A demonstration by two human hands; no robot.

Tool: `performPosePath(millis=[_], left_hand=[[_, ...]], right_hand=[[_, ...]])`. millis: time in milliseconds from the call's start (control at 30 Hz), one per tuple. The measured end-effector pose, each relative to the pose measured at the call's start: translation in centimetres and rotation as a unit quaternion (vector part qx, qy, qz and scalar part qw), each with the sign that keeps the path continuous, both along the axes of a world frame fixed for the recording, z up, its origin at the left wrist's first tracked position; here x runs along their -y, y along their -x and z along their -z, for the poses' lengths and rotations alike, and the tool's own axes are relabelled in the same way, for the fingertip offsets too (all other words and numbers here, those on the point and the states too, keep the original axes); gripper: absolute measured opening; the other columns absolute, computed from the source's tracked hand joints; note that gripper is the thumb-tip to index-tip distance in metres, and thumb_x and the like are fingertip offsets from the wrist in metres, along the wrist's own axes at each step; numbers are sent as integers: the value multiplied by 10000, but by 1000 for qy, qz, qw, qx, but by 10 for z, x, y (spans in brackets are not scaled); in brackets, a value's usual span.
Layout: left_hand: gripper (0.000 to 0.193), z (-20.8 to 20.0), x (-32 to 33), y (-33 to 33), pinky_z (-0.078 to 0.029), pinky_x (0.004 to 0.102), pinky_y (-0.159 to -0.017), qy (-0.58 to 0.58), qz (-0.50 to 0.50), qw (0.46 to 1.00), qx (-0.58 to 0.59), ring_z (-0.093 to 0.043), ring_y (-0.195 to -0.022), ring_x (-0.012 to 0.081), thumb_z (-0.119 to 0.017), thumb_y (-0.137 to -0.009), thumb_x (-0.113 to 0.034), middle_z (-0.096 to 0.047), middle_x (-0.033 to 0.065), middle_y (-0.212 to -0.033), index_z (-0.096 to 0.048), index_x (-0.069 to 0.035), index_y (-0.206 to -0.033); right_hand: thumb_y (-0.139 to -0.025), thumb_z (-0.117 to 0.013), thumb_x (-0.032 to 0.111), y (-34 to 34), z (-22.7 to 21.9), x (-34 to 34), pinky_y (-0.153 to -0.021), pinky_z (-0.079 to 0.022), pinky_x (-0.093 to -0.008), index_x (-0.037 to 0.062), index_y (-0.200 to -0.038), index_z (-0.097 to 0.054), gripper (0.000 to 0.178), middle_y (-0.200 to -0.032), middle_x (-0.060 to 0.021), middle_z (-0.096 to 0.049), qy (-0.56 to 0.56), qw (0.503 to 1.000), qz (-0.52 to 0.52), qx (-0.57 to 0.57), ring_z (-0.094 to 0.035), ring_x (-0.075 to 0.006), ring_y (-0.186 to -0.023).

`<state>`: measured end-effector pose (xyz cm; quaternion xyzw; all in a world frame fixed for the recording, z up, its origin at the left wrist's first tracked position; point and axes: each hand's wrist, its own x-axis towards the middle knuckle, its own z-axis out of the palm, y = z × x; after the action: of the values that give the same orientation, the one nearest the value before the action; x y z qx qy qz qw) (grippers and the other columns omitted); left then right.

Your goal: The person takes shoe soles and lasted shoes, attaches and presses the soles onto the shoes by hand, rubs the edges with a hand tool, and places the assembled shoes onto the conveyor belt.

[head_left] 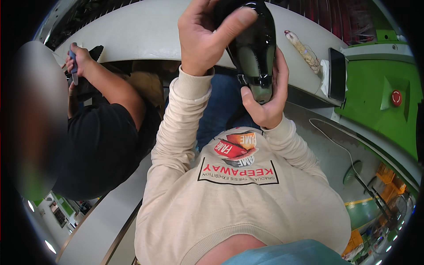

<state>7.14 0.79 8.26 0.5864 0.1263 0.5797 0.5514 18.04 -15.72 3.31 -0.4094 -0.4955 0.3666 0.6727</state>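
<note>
One shoe [257, 49] lengthwise, narrow end bodyward

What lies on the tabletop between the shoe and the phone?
In the head view, from shoe to phone: a pale stick-shaped thing, then something white.

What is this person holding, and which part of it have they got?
A shoe: the right hand holds its near end, by the strap. The left hand is at the far part; whether it grips is unclear.
</note>
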Motion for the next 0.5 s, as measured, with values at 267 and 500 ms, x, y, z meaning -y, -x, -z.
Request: performPosePath(millis=[267,500], left_hand=[[712,-18,10,7,-549,289,-1014,74,-37,995,-58,-715,-1150,187,-358,-1181,-541,-747,155,-1281,-600,65,-1468],[512,-22,18,3,-526,288,-1035,102,-88,987,-82,-695,-1157,170,-530,-1165,-353,-745,134,-1280,-622,59,-1456]], right_hand=[[-828,-709,48,-14,1,-3,-1158,-458,-388,-114,-1579,-438,815,-1515,-235,-502,12,992,82,91,-563,-324,-1386],[-871,-700,60,-4,11,0,-1160,-456,-387,-102,-1611,-388,820,-1533,-227,-494,14,995,69,68,-566,-320,-1382]])
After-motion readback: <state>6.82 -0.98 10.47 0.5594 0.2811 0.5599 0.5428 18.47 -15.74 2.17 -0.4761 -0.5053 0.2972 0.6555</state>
